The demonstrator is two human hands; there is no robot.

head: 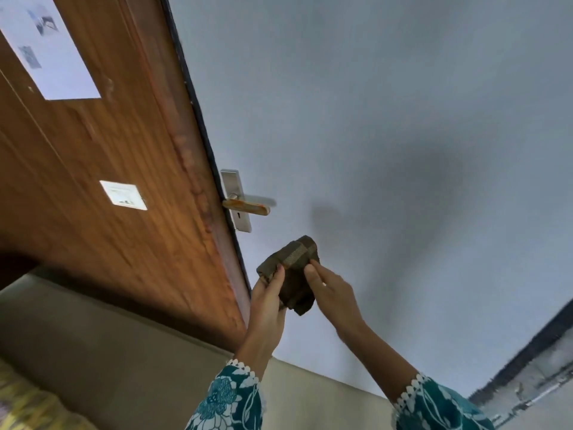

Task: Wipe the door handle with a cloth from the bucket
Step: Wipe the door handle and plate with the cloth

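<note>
Below door handle (248, 207): both hands (268, 301) (333, 290) pinch folded cloth (291, 271).

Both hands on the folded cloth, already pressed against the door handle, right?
Not quite. Both hands, left hand and right hand, do hold the folded cloth, but the head view shows it below the door handle, apart from it, not pressed against it.

Door handle (247, 207) unobstructed; wall (387, 119) behind.
</note>
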